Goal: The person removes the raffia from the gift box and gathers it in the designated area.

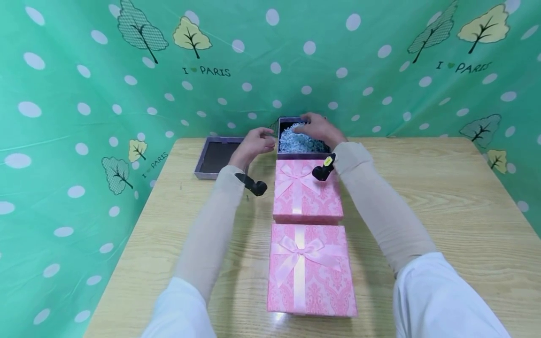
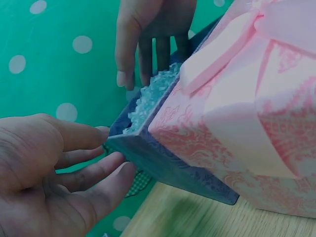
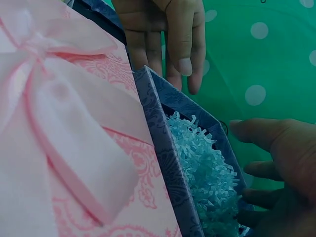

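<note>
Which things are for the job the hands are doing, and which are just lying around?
Seem part of the job: open purple box, blue paper shreds, probably the shallow purple tray.

Seem just lying about: farther pink box, nearer pink box.

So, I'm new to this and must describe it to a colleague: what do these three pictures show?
There's no robot: a person is working bare-handed. The wide picture comes from a camera worn on the head, looking forward and down; the others come from a left-wrist camera and a right-wrist camera, watching the work close up.

On the wooden table sit a near pink box and a far pink box, both with ribbon bows. Beyond them is an open purple box holding blue shredded paper; to its left lies a shallow purple tray, perhaps its lid.

Nothing looks held. The left hand is at the purple box's left side, the right hand over the shredded paper. Whether fingertips touch anything is hard to tell.
</note>
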`<state>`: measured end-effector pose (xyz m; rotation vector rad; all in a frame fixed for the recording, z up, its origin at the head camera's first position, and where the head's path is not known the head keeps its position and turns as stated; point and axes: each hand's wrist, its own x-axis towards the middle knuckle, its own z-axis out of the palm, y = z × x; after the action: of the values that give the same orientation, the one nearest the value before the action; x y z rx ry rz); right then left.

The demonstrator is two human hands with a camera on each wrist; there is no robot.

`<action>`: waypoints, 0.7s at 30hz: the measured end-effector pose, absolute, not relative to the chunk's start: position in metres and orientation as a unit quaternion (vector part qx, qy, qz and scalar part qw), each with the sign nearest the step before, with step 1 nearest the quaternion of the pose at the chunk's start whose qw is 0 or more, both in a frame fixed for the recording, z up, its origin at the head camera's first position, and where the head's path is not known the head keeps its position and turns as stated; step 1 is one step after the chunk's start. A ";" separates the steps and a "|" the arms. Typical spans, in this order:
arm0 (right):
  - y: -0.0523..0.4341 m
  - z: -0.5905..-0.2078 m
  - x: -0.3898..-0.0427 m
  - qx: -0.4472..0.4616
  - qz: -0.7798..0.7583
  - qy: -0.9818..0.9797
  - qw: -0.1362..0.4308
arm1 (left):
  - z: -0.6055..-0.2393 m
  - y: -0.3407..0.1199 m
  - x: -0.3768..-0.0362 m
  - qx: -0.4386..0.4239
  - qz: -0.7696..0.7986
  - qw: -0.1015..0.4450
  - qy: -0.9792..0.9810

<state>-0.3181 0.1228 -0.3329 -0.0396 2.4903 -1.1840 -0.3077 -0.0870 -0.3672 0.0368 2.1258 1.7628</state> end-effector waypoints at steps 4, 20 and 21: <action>0.122 -0.335 -0.322 -0.015 -0.412 0.887 0.209 | -0.369 -0.084 -0.310 0.008 0.623 0.195 0.758; 0.127 -0.346 -0.328 0.004 -0.377 0.878 0.294 | -0.373 -0.081 -0.312 0.012 0.602 0.213 0.770; 0.127 -0.347 -0.329 0.005 -0.377 0.877 0.297 | -0.374 -0.081 -0.312 0.011 0.604 0.214 0.768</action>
<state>-0.3291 0.1275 -0.3466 0.0122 2.3317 -1.0030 -0.3124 -0.0813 -0.3736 0.0318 2.1308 1.6750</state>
